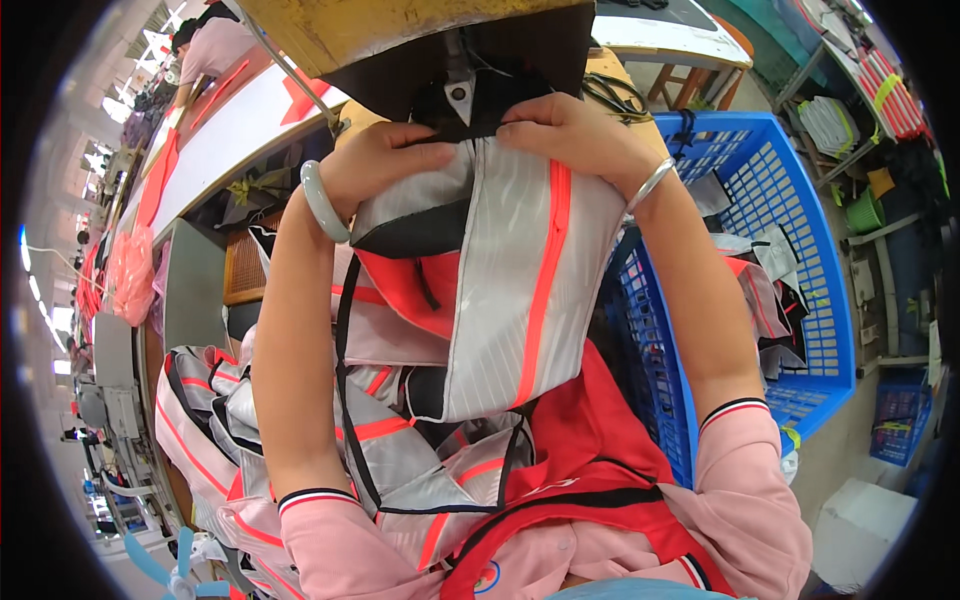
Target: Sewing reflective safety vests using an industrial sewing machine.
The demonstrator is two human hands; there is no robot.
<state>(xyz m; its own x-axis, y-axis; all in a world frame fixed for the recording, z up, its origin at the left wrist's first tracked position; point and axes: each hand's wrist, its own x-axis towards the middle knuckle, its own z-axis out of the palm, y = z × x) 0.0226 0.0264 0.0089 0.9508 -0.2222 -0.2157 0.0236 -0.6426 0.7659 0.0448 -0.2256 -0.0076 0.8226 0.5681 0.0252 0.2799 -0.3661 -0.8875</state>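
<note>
In front of me, a silvery grey sewn fabric piece [510, 260] with a bright red stripe and black edging hangs down from the sewing machine [458, 90]. My left hand [390, 160] pinches its upper edge on the left, thumb pointing inward. On the other side of the machine's pointed metal part, my right hand [580, 138] has that same edge between thumb and fingers. Black edging lies between the two hands, just below the metal part. The needle cannot be made out in the dark under the machine head.
More grey and red sewn pieces [400, 470] are heaped over my lap and to the left. A blue plastic basket [830, 300] with similar pieces inside stands at my right. Beyond the long white table [225, 140] at far left, another person [215, 48] leans over.
</note>
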